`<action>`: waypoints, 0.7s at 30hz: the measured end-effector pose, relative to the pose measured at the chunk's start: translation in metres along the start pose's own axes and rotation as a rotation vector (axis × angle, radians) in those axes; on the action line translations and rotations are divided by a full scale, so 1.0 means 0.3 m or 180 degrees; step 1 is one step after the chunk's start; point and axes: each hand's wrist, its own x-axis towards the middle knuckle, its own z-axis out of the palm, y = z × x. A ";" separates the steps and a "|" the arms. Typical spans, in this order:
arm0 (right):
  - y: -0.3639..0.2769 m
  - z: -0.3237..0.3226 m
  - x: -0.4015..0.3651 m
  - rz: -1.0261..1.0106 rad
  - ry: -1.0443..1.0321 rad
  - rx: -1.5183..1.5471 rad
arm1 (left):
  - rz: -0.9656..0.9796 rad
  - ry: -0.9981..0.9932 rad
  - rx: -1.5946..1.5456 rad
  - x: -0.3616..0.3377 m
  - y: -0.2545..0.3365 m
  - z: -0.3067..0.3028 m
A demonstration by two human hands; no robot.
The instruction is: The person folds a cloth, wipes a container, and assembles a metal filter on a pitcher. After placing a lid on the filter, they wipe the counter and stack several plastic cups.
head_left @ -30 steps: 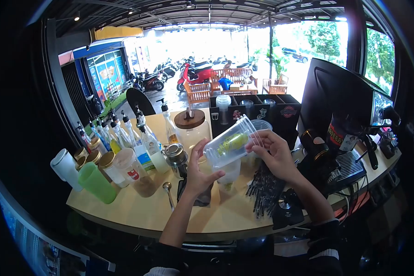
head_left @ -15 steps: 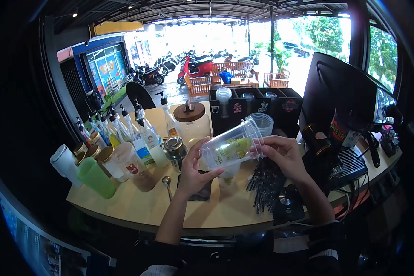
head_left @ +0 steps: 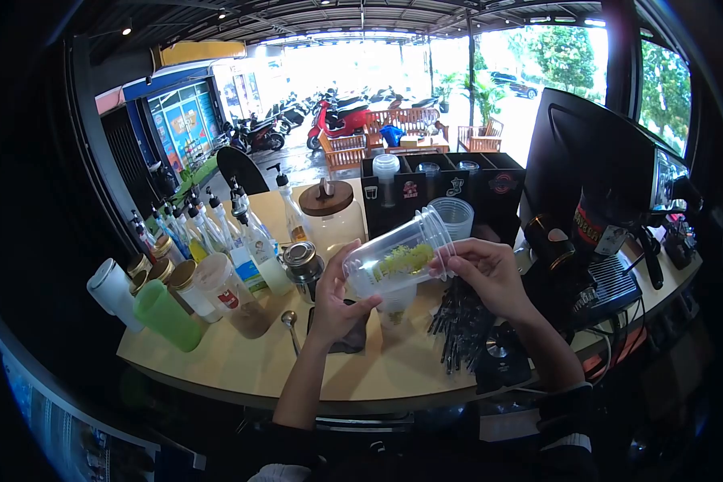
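A small stack of clear plastic cups (head_left: 390,259) with a green and yellow print lies tilted in the air between my hands, rims to the right. My left hand (head_left: 335,299) is wrapped around the base end. At the rim end, my right hand (head_left: 482,273) pinches the edges with thumb and fingers. Beneath the stack, another clear cup (head_left: 396,308) stands on the counter, partly hidden. A bundle of black-wrapped straws (head_left: 455,325) lies below my right hand. Left of my left wrist are a metal spoon (head_left: 290,321) and a small metal pot (head_left: 302,263).
Pump syrup bottles (head_left: 257,249) crowd the counter's left, with a green tumbler (head_left: 165,313) and lidded jars in front. Behind my hands stand a wood-lidded glass jar (head_left: 329,213) and a black cup organizer (head_left: 498,185). An espresso machine (head_left: 594,153) fills the right side.
The cup stack has turned slightly about its length, so its print shows differently. Both hands keep their hold, and the whole view has shifted a little.
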 end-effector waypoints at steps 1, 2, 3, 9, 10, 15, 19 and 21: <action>0.001 0.002 -0.002 -0.0004 0.0000 -0.0001 | 0.0001 0.0019 -0.0153 0.001 -0.007 0.001; 0.002 0.003 -0.003 -0.0045 0.0012 -0.0049 | 0.0002 0.0040 -0.0306 0.002 -0.013 0.002; 0.003 0.004 -0.003 -0.0086 0.0024 -0.0095 | 0.0006 0.0042 -0.0304 0.005 -0.017 0.002; 0.014 0.001 0.000 -0.0039 -0.0038 -0.0090 | -0.0126 -0.0030 -0.0247 0.016 -0.026 0.003; 0.017 0.002 0.000 -0.0042 -0.0035 -0.0091 | -0.0113 -0.0020 -0.0241 0.018 -0.027 0.004; 0.050 -0.011 -0.001 -0.0006 -0.0050 0.0160 | -0.0110 -0.0049 -0.0236 0.028 -0.025 0.007; 0.051 -0.023 0.000 0.0075 -0.0025 0.0284 | -0.0147 -0.0060 -0.0429 0.033 -0.028 0.008; 0.057 -0.031 -0.002 0.0033 -0.0058 0.0239 | -0.0194 -0.0084 -0.0451 0.036 -0.041 0.006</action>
